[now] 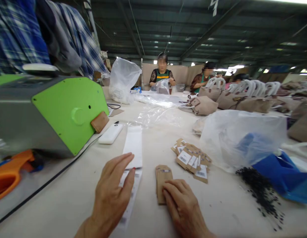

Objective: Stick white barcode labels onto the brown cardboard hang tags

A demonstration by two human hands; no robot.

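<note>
Left hand [111, 195], right hand [184, 208]: open, flat on pale desk [69, 198].
Left on white paper label strip [133, 145], long axis running away; right fingertips on brown card tag stack [161, 178] just beside it.

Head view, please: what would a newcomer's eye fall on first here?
The bright green machine at the left stands out first. In front, the left hand lies flat on a white label strip and the right hand rests on a stack of brown tags. A blue bag sits at the right.
</note>
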